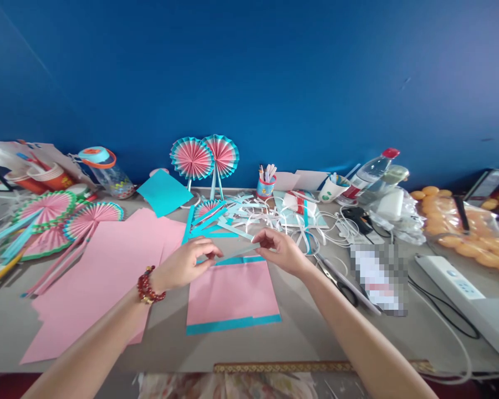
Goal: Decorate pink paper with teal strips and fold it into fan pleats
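Observation:
A thin, pale, see-through strip [238, 251], perhaps tape, is stretched between my two hands. My left hand [186, 261], with a red bead bracelet at the wrist, pinches its left end. Thumb and fingers of my right hand [280, 252] are closed on the other end. Just below lies a pink paper sheet [234, 291] with blue bands along its near and far edges. The strip hangs above the far band, partly covering it.
Pink sheets [95, 277] spread to the left, near folded paper fans [93, 219]. Paper scraps [258, 213] are heaped behind my hands. Scissors [336, 282], a phone [378, 280] and a power strip [453, 277] lie right. A bottle [370, 174] leans by the blue wall.

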### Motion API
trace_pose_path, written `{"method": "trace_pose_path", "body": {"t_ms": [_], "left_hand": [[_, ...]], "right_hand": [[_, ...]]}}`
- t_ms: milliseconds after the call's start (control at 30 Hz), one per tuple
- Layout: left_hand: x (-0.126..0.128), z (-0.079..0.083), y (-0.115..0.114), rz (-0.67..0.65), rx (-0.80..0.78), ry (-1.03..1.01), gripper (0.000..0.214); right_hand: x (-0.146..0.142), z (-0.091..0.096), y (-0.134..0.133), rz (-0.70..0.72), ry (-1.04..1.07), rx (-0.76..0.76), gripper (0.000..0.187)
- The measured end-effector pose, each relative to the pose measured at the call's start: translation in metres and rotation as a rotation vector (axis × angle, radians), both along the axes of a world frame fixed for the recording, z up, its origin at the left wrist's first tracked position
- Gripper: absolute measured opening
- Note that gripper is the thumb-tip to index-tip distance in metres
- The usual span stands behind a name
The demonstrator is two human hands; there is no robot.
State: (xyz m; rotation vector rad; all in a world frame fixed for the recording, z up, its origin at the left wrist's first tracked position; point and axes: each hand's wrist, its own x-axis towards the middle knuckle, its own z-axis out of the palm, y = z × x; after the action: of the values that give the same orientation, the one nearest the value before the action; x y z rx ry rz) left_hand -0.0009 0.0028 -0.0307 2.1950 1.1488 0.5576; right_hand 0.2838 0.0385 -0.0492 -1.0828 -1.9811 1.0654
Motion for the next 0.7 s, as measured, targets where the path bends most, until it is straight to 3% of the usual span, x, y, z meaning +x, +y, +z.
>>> {"method": "trace_pose_path", "body": {"t_ms": [133, 367, 700], "left_hand": [[0.004, 0.000, 0.002, 0.016, -0.018, -0.014, 0.018], [0.010, -0.002, 0.000, 0.039, -0.080, -0.074, 0.016], [-0.015, -0.017, -0.016, 0.323, -0.288, -0.125, 0.022]], "right_hand": [[0.009, 0.005, -0.008, -0.003, 0.052, -0.083, 0.014], [0.013, -0.008, -0.010, -0.114, 0.042, -0.129, 0.019], [0.010, -0.015, -0.025, -0.124, 0.059, -0.149, 0.020]]}}
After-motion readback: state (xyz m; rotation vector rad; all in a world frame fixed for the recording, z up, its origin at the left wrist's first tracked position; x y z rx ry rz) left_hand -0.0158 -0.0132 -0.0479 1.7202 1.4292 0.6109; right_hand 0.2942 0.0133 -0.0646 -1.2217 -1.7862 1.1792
